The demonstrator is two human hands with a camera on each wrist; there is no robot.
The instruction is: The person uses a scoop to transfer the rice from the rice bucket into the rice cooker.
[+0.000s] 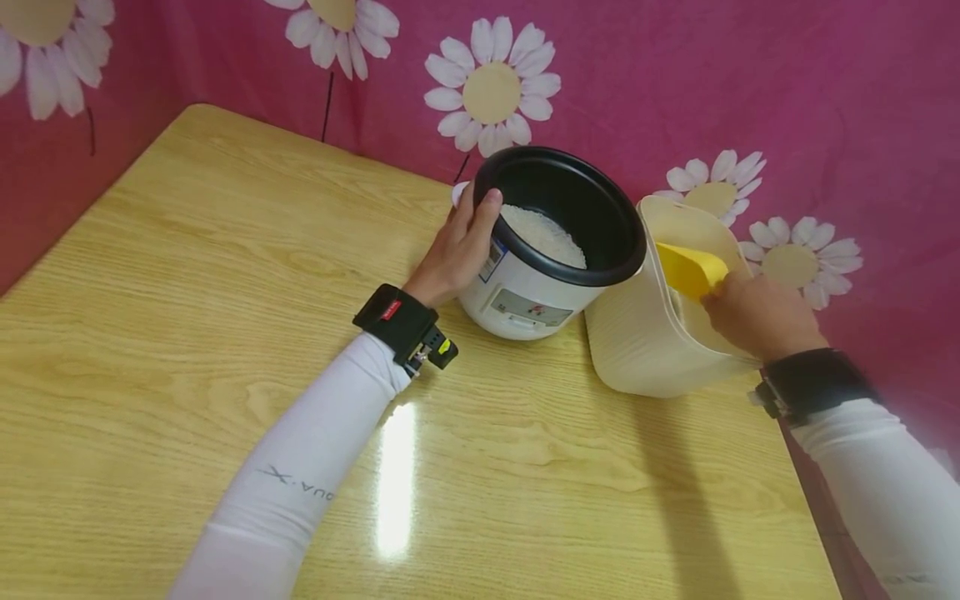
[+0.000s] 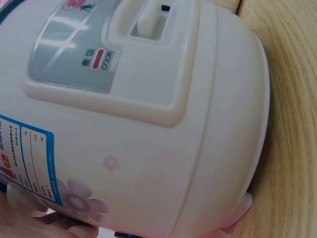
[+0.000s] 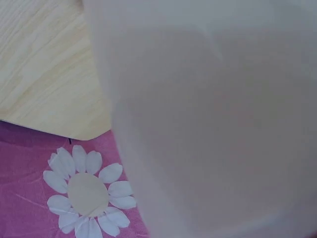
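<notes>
A white rice cooker (image 1: pixel 517 304) with its lid off stands tilted on the table, showing its black inside and white rice (image 1: pixel 542 235) at the bottom. My left hand (image 1: pixel 453 250) grips its left side, fingers up at the black rim. To the right is a cream bin (image 1: pixel 626 342), its wide mouth facing up. My right hand (image 1: pixel 761 312) holds a yellow scoop (image 1: pixel 686 268) inside the bin's mouth. What the scoop carries is hidden. In the left wrist view the cooker's cook switch panel (image 2: pixel 72 54) shows close up.
Under everything lies a wood-grain table (image 1: pixel 225 275), with its right edge beneath my right forearm. A pink cloth (image 1: pixel 615 75) printed with white daisies hangs behind. Blurred pale bin wall (image 3: pixel 208 124) fills most of the right wrist view.
</notes>
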